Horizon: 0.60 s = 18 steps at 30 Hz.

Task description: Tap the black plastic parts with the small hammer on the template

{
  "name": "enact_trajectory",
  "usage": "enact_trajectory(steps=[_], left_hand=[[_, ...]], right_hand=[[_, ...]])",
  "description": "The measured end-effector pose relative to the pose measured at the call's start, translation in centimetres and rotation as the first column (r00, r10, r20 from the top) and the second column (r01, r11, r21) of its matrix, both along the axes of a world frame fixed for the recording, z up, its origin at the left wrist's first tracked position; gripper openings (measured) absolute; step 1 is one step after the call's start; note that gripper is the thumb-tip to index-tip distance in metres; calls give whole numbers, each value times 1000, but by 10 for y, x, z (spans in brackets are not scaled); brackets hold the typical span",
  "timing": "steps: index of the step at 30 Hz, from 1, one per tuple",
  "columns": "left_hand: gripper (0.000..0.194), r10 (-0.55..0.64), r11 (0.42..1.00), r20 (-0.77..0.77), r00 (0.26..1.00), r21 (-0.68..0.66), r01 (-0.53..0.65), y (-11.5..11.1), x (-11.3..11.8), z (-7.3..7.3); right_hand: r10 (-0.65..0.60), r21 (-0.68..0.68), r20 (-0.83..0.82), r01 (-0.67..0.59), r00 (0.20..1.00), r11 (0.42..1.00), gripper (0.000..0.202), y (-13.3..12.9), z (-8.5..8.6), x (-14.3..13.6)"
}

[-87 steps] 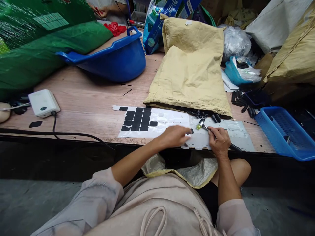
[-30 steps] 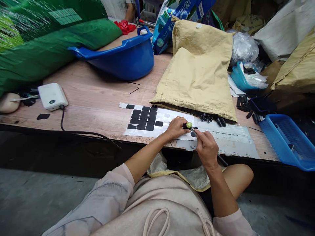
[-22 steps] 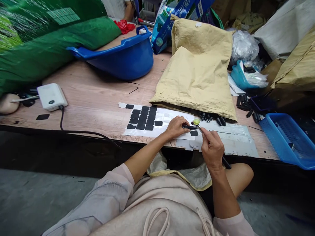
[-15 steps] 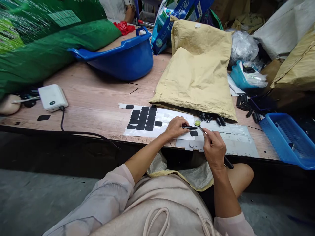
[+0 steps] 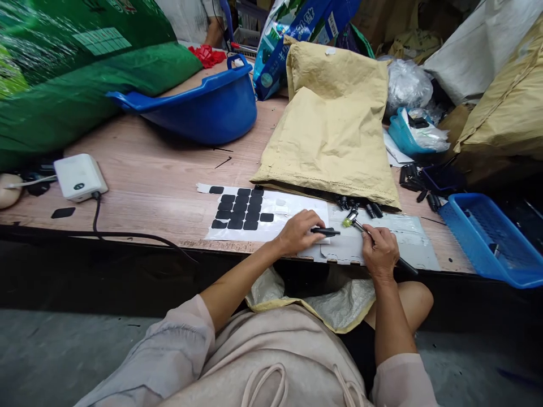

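My left hand (image 5: pixel 300 230) is closed at the fingertips on a slim black rod-like part (image 5: pixel 333 232), held low over the front of the work surface. A dark patch beside the rod may be a black pad; I cannot tell if they touch. In my right hand (image 5: pixel 380 251) is a small hammer (image 5: pixel 358 224) with a shiny metal head, a yellow-green striking face and a dark handle end sticking out behind. Its head is right of the rod, apart from it. Left of my left hand, a white backing sheet (image 5: pixel 283 217) carries rows of black rounded-square pads (image 5: pixel 237 216).
A tan paper sack (image 5: pixel 326 141) lies behind my hands, with short black cylinders (image 5: pixel 373 210) at its front edge. A blue basin (image 5: pixel 195 113) stands left, and a blue tray (image 5: pixel 487 240) right. A white device (image 5: pixel 80 178) trails a black cable. Another person's arm (image 5: pixel 215 31) shows far back.
The hammer has moved right and away from the rod, its head turned so the striking face points left. My left hand still holds the rod. The whole view has shifted slightly.
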<state>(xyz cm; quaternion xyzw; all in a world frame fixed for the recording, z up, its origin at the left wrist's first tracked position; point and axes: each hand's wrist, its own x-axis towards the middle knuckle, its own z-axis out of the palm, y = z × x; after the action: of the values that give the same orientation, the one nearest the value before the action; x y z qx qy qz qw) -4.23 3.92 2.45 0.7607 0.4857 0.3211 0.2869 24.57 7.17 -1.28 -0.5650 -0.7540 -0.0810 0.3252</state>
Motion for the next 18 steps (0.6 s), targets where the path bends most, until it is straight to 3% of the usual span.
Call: enact_trajectory(steps=[3, 5, 7, 9, 12, 13, 15, 18], left_hand=[[21, -313, 947, 44, 949, -61, 315, -41, 8, 4], [21, -436, 891, -39, 899, -159, 426, -66, 16, -2], [21, -437, 880, -181, 881, -286, 378, -82, 23, -17], [23, -373, 877, -317, 872, -428, 220, -89, 27, -33], [30, -317, 815, -429, 846, -579, 12, -88, 27, -46], [32, -322, 803, -444, 837, -596, -8, -87, 26, -45], [34, -375, 804, -414, 829, -591, 69, -84, 23, -32], [31, -531, 768, -219, 818, -532, 356, -71, 21, 2]], right_hand=[[-12, 2, 9, 12, 1000, 1000, 27, -2, 0, -3], [-30, 1, 17, 30, 999, 1000, 27, -3, 0, -4], [-42, 1, 18, 42, 999, 999, 27, -3, 0, -4], [-36, 5, 11, 36, 999, 999, 27, -4, 0, -4], [2, 12, -1, -2, 1000, 1000, 24, -5, 1, -5], [22, 15, -4, -22, 1000, 1000, 24, -6, 1, -5], [59, 19, -7, -59, 998, 998, 22, -7, 2, -5], [77, 20, 4, -77, 997, 997, 19, -9, 3, -5]])
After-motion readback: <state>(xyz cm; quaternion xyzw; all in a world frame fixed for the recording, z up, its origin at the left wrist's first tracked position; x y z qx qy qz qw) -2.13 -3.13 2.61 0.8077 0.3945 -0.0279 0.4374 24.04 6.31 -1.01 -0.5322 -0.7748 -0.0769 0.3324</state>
